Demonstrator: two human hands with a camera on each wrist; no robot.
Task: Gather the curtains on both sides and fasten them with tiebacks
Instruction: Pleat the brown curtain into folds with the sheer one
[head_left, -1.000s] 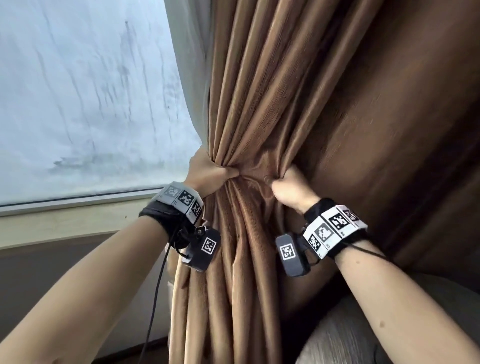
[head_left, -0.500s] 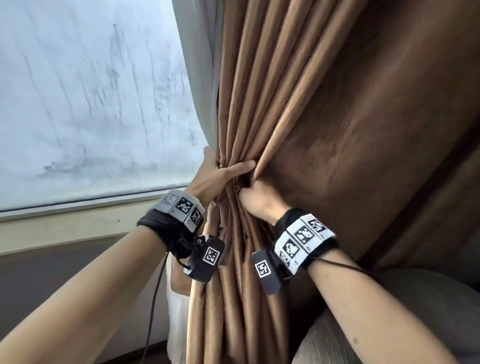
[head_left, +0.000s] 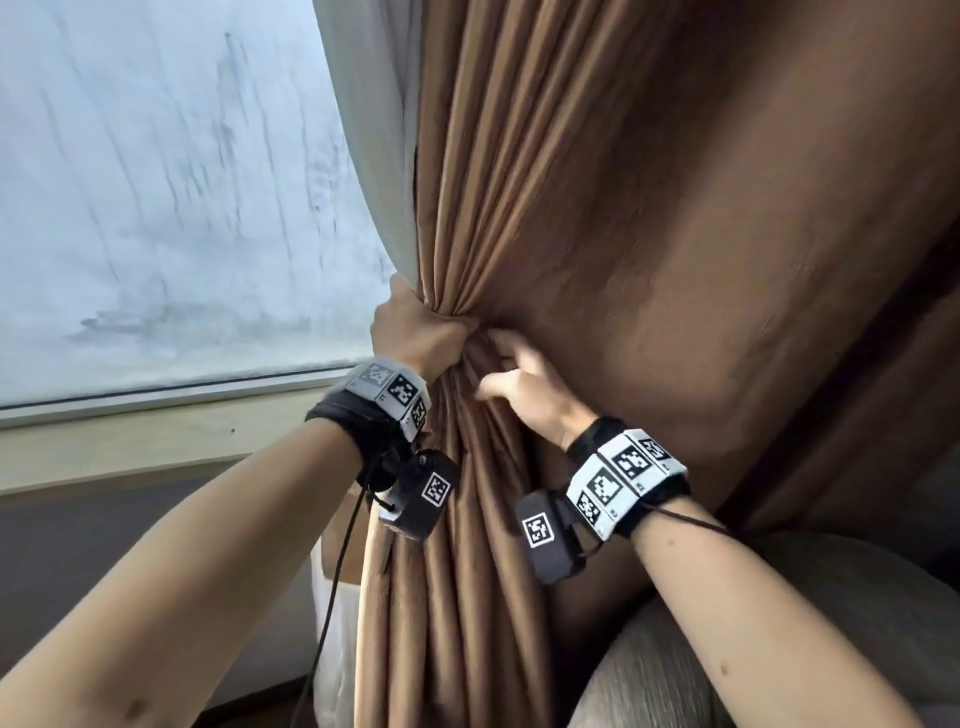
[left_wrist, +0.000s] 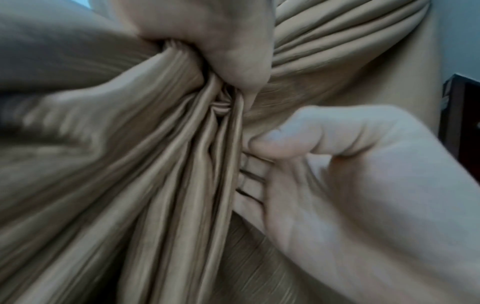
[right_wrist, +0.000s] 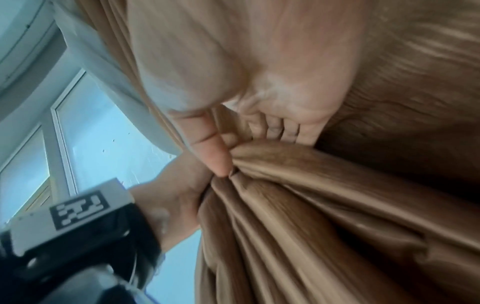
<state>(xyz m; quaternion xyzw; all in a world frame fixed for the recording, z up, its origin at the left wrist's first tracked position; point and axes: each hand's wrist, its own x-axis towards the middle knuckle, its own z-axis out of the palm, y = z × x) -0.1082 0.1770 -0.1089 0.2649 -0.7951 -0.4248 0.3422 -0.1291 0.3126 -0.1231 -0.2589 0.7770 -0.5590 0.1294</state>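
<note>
The brown curtain (head_left: 675, 260) hangs in long folds right of the window. My left hand (head_left: 421, 332) grips a tight bunch of its left folds in a fist at sill height; the left wrist view shows the gathered pleats (left_wrist: 130, 164) fanning out from that fist (left_wrist: 221, 41). My right hand (head_left: 524, 389) is just to the right and slightly lower, blurred. Its curled fingers (right_wrist: 280, 129) and thumb (right_wrist: 210, 152) pinch a further fold of the curtain (right_wrist: 337, 205) close to the left hand (right_wrist: 176, 197).
A streaked window pane (head_left: 156, 182) with a pale sill (head_left: 130, 447) fills the left. A light lining or sheer (head_left: 363, 130) runs along the curtain's left edge. A grey upholstered seat (head_left: 675, 665) sits at the bottom right, below my right forearm.
Half a second ago the left thumb was stretched out over the folds; now the left fist is closed round the bunch. The right hand has moved right and lower, onto another fold.
</note>
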